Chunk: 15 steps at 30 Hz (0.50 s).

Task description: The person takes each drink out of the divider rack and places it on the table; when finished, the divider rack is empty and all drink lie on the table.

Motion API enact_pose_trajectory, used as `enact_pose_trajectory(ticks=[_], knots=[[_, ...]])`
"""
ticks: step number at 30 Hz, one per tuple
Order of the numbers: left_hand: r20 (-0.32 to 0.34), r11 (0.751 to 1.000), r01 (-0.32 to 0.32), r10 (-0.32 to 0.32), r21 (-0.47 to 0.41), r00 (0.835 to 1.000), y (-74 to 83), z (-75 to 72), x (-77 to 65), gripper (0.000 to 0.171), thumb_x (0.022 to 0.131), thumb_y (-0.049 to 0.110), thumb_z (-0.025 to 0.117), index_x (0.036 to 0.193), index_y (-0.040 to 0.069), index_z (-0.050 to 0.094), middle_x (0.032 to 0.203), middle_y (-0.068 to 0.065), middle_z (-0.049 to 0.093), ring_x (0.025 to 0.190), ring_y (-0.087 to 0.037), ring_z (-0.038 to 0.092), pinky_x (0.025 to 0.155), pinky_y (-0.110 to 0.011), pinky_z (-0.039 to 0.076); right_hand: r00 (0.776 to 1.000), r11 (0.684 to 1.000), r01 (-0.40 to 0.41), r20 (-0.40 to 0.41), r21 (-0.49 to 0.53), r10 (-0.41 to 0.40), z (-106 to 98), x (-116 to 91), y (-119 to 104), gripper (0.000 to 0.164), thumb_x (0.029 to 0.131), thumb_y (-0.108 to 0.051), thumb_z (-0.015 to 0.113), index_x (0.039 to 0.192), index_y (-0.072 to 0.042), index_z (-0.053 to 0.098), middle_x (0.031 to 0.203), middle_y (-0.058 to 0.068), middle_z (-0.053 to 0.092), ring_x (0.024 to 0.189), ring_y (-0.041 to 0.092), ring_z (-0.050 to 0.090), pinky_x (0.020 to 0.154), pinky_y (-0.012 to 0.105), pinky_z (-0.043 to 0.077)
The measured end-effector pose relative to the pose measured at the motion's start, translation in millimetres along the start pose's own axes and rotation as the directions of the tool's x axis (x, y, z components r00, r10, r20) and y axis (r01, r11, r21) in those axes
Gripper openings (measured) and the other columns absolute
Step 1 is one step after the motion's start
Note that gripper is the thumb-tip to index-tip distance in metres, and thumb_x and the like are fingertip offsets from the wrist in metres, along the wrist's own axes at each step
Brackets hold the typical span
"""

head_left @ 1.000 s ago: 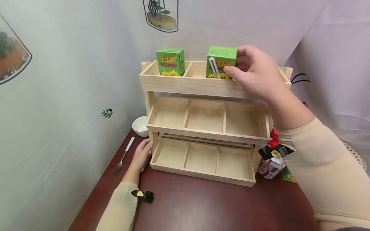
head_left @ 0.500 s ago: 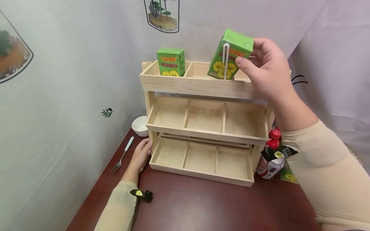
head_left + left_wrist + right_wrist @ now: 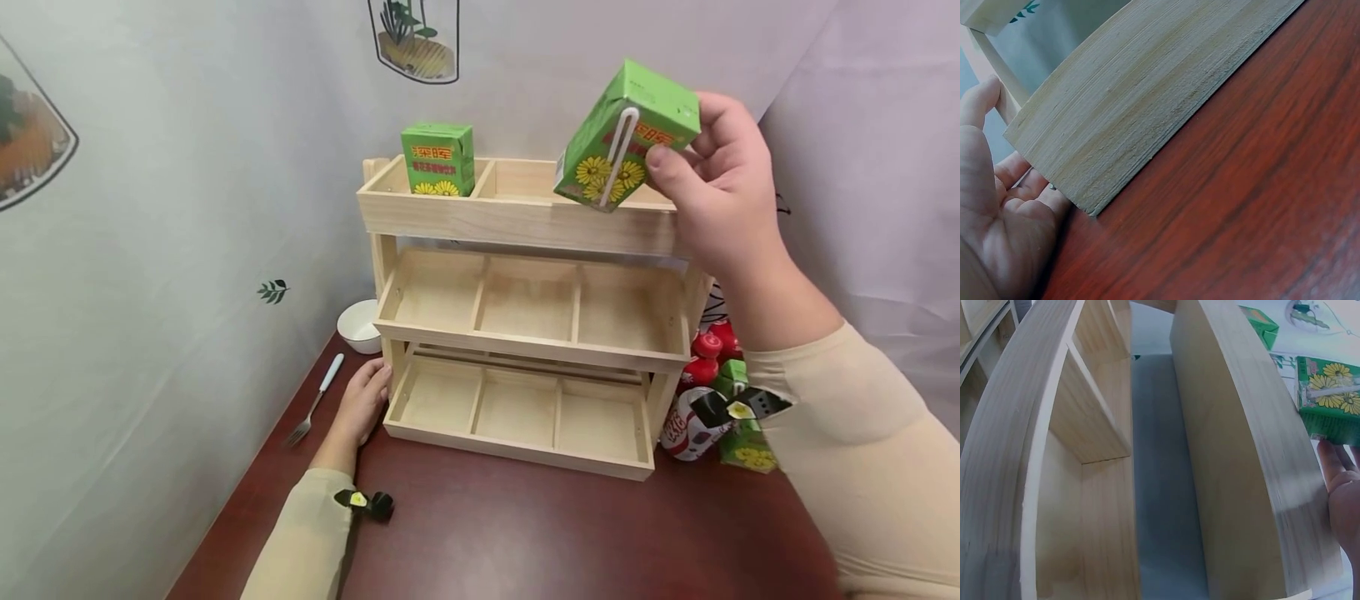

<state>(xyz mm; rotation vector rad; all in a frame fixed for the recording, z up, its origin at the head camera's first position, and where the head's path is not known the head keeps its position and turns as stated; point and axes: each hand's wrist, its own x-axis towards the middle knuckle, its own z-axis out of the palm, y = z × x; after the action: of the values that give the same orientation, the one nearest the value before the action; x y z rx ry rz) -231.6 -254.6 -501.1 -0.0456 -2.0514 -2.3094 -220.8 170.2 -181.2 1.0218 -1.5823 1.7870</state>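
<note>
My right hand [image 3: 731, 179] grips a green drink carton [image 3: 628, 137] by its right side, thumb across the front. The carton is tilted, with a white straw on its face, and overlaps the top tier of the wooden shelf [image 3: 517, 218]. In the right wrist view the same carton [image 3: 1330, 397] shows at the right edge, above the fingers. A second green carton [image 3: 438, 160] stands upright in the top tier's left compartment. My left hand [image 3: 363, 400] rests at the shelf's lower left side; in the left wrist view its fingers [image 3: 1019, 178] lie against the wooden end.
Left of the shelf are a white bowl [image 3: 361, 326] and a fork [image 3: 318, 400]. Beside its right side stand a can [image 3: 688, 425], red-capped things [image 3: 705, 346] and more green cartons [image 3: 748, 450], partly behind the right sleeve. Red-brown tabletop [image 3: 480, 533] lies in front.
My right hand has lifted the carton up from the top tier and moved it right, tilting it. The left hand stays at the shelf's side.
</note>
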Motion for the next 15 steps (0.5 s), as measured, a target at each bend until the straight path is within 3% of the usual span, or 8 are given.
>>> enact_pose_trajectory(ticks=[10, 15], knots=[[0.006, 0.999, -0.016, 0.017, -0.027, 1.000, -1.7, -0.2, 2.3, 0.046, 0.101, 0.025, 0.053, 0.131, -0.008, 0.042, 0.130, -0.022, 0.044, 0.112, -0.021, 0.054, 0.092, -0.027, 0.047, 0.998, 0.997, 0.024, -0.057, 0.079, -0.020, -3, -15, -4, 0.037, 0.089, 0.004, 0.063, 0.123, 0.004, 0.049, 0.116, 0.031, 0.055, 0.106, 0.036, 0.058, 0.089, 0.039, 0.052], [0.007, 1.000, -0.014, 0.014, -0.020, 1.000, -2.0, -0.2, 2.3, 0.048, 0.100, 0.027, 0.054, 0.131, -0.007, 0.042, 0.131, -0.022, 0.045, 0.112, -0.021, 0.054, 0.091, -0.027, 0.047, 0.995, 0.994, 0.034, -0.098, 0.106, -0.023, -4, -28, -12, 0.039, 0.088, 0.005, 0.064, 0.123, 0.005, 0.048, 0.116, 0.032, 0.054, 0.108, 0.036, 0.056, 0.090, 0.036, 0.051]])
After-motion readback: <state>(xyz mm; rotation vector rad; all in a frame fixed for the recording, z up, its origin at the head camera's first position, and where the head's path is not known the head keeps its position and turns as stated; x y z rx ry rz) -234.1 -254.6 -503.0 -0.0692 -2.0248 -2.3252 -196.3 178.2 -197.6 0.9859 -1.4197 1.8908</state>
